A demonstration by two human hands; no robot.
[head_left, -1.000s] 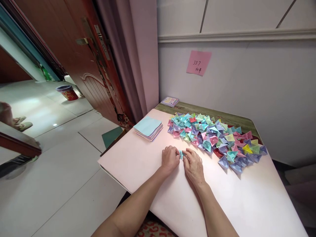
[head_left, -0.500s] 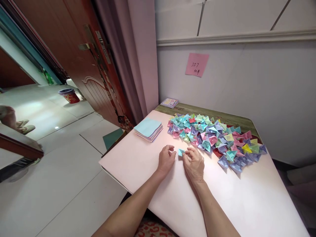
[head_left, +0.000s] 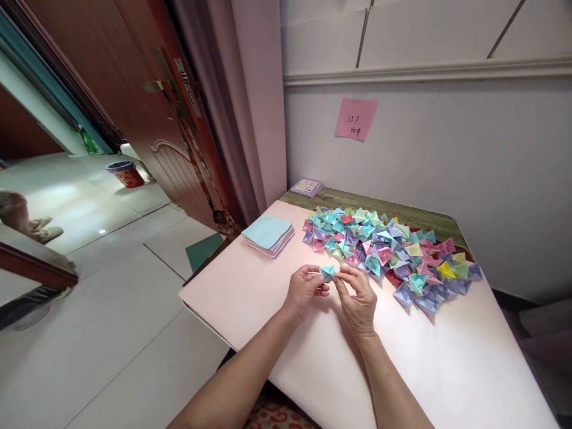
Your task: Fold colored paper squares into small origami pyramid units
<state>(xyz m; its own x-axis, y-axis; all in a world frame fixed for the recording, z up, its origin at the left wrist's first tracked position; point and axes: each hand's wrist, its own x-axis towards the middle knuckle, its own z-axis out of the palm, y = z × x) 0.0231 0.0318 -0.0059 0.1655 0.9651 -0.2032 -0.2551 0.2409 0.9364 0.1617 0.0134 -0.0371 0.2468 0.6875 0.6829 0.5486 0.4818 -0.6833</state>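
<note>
A small light-blue folded paper boat (head_left: 328, 272) is held between my two hands, just above the pink-white tabletop (head_left: 250, 292). My left hand (head_left: 304, 290) pinches its left end between thumb and fingertips. At the opposite end, the thumb and index finger of my right hand (head_left: 357, 296) grip the other tip. Beyond my hands lies a heap of folded paper boats (head_left: 379, 241) in blue, purple, pink, green and yellow. To the left of the heap sits a stack of square paper sheets (head_left: 269, 231) with a light-blue sheet on top.
A small pile of printed packets (head_left: 307, 187) rests at the table's far left corner. On the wall hangs a pink note (head_left: 356, 119) with handwriting. The brown door (head_left: 134, 107) and a red bin (head_left: 127, 174) are to the left, with a person's slippered feet (head_left: 42, 229) farther left.
My left hand has moved right and taken hold of the boat's left end. The paper has gone from a flat-looking square to an opened boat shape, pulled between both hands.
</note>
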